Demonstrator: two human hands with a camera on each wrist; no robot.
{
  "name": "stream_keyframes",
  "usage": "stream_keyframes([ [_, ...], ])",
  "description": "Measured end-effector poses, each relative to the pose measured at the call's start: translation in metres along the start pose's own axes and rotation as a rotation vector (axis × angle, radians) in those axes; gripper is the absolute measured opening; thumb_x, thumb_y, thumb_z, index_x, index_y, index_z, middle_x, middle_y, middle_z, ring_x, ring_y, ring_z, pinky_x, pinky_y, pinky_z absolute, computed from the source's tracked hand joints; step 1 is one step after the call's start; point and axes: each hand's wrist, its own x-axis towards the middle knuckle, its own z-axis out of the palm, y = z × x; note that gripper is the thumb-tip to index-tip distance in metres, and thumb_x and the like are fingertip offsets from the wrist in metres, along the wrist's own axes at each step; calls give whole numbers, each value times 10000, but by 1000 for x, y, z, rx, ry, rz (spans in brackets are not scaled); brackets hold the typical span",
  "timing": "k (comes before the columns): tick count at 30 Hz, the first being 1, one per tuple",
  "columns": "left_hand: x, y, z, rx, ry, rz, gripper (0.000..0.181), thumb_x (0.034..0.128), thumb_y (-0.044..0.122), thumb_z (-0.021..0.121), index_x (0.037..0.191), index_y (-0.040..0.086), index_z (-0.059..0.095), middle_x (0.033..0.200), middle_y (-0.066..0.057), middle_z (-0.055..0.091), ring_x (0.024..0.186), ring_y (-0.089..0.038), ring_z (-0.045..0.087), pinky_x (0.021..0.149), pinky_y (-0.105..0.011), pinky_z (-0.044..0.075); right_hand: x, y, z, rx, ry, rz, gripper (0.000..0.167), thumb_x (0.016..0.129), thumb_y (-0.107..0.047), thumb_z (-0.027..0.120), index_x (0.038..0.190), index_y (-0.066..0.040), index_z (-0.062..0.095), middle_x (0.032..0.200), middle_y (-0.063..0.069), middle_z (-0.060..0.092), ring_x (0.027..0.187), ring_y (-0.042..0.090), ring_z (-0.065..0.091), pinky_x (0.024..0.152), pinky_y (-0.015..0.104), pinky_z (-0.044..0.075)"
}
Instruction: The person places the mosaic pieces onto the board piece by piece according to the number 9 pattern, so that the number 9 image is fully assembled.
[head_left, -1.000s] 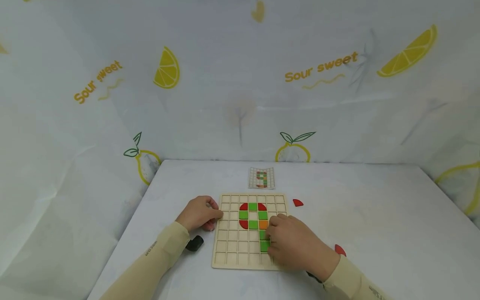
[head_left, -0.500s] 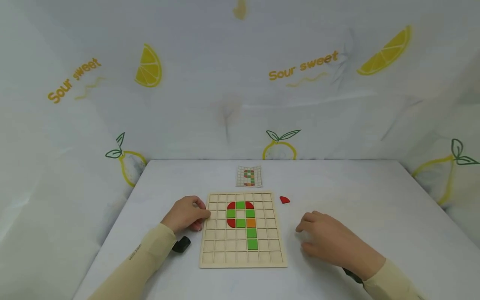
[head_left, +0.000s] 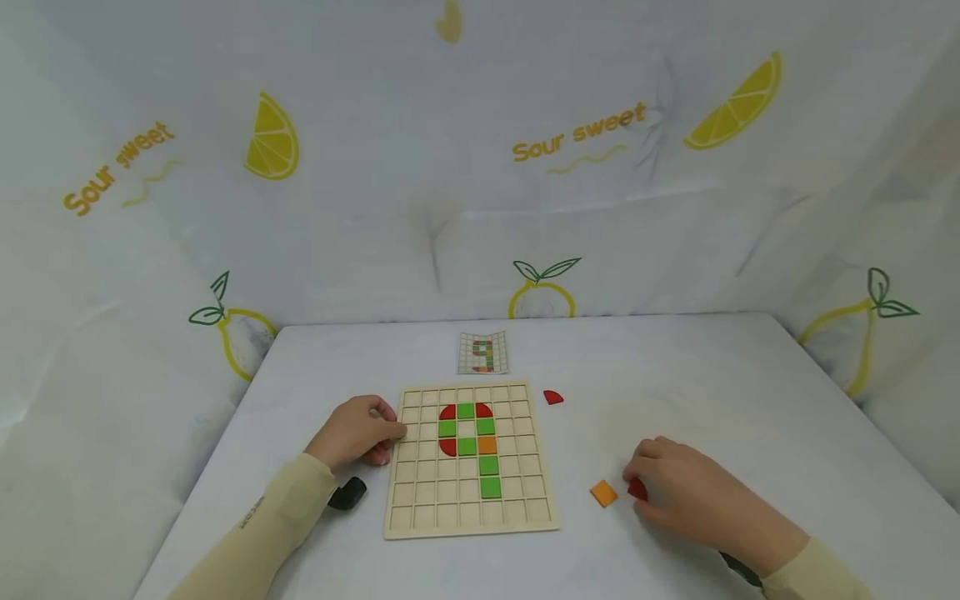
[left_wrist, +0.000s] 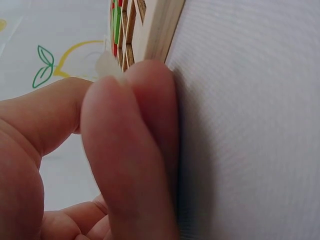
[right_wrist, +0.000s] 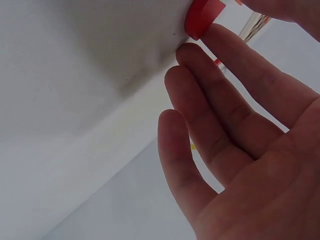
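A wooden grid board lies on the table with green, red and orange tiles set in some of its squares. My left hand holds the board's left edge; in the left wrist view its fingertips meet the wooden rim. Right of the board, my right hand pinches a red quarter-round tile between index finger and thumb. That red tile appears tilted at the index fingertip in the right wrist view, its far part cut off by the frame. An orange square tile lies just left of this hand.
Another red quarter-round tile lies near the board's upper right corner. Behind the board is a small pattern card showing a similar coloured figure. A white cloth with printed lemons hangs behind the table.
My right hand has left the board for the table on the right and now pinches the red tile. The orange tile has come into sight. My left hand stays at the board's edge.
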Motion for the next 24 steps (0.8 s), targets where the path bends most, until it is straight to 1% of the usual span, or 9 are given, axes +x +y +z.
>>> stream_keyframes([
  [5, -2, -3, -1, -8, 1, -2, 226, 920, 242, 809, 1050, 106, 682, 724, -41, 701, 553, -127, 643, 590, -267, 527, -7, 5, 5, 4, 27, -2, 221, 804, -233, 930, 930, -297, 760, 934, -207, 598, 886, 13, 537, 813, 302, 588],
  [7, -3, -3, -1, -9, 2, 3, 222, 923, 243, 805, 1050, 109, 681, 724, -39, 699, 555, -128, 643, 595, -269, 525, -10, 7, 6, 9, 54, -13, 229, 806, -214, 924, 916, -302, 744, 930, -213, 592, 875, 4, 530, 791, 286, 579],
  [12, -2, -3, -1, -22, 2, 11, 222, 918, 251, 804, 1045, 116, 681, 730, -38, 700, 562, -131, 649, 613, -278, 520, -11, 10, 6, 12, 97, -39, 249, 812, -206, 931, 913, -298, 722, 932, -205, 596, 862, -2, 523, 763, 279, 568],
  [18, -1, -2, 1, -31, -2, 5, 215, 915, 233, 807, 1041, 115, 679, 740, -38, 695, 561, -126, 645, 605, -265, 532, -9, 9, 3, 10, 59, -21, 262, 811, -209, 928, 878, -302, 692, 894, -194, 581, 828, 10, 494, 742, 290, 540],
  [24, -5, 1, 0, -49, -1, 22, 203, 922, 218, 799, 1039, 109, 674, 727, -37, 704, 549, -119, 651, 590, -254, 535, 5, 2, 0, 0, -4, 18, 273, 811, -238, 936, 851, -322, 680, 840, -185, 544, 794, 28, 461, 727, 267, 525],
])
